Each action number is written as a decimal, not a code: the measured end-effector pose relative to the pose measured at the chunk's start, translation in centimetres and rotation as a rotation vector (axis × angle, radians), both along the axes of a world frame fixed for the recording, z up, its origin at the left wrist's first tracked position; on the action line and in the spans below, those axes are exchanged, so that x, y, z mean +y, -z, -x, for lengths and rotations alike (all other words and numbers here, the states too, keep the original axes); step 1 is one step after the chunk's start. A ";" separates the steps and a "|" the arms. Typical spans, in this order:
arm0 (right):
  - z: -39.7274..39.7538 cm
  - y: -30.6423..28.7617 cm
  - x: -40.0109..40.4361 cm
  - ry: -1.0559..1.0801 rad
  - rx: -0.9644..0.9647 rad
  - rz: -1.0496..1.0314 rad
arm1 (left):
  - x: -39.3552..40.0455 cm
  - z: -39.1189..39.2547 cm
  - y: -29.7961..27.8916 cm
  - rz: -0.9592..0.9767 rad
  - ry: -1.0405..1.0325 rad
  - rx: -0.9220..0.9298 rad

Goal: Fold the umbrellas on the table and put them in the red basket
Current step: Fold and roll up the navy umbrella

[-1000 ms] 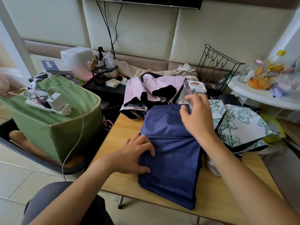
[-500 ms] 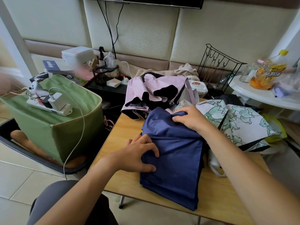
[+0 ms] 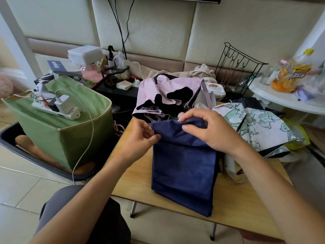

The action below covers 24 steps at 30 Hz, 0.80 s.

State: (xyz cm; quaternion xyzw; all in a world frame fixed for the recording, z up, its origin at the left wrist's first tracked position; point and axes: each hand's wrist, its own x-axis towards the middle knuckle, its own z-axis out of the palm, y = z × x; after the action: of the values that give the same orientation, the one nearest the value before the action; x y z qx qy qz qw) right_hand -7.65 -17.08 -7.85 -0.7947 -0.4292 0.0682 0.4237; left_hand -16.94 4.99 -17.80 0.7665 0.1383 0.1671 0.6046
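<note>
On wooden table: both hands' curled fingers pinch navy umbrella top fold, left hand, right hand.

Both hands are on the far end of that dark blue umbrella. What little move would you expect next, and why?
Probably rolling that far end toward the person. The right hand grips the bunched top edge of the navy umbrella, the left hand pinches its left corner, and that end is already turned over while the rest lies flat on the wooden table.
</note>
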 end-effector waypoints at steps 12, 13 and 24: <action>3.4 3.6 -3.9 0.026 0.030 0.033 | 0.2 3.4 -1.0 -0.530 0.291 -0.219; 3.5 3.7 -3.9 0.047 0.033 0.005 | 0.1 3.5 -1.2 -0.497 0.241 -0.209; 5.4 1.5 -3.1 0.219 -0.077 -0.125 | -0.4 4.4 -1.9 -0.352 0.061 -0.368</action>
State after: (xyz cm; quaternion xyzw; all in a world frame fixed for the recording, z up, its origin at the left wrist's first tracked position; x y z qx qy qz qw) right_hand -13.04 -20.18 -9.37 -0.8109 -0.3591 -0.0357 0.4606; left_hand -21.29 4.64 -15.85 0.8204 -0.0285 0.3070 0.4816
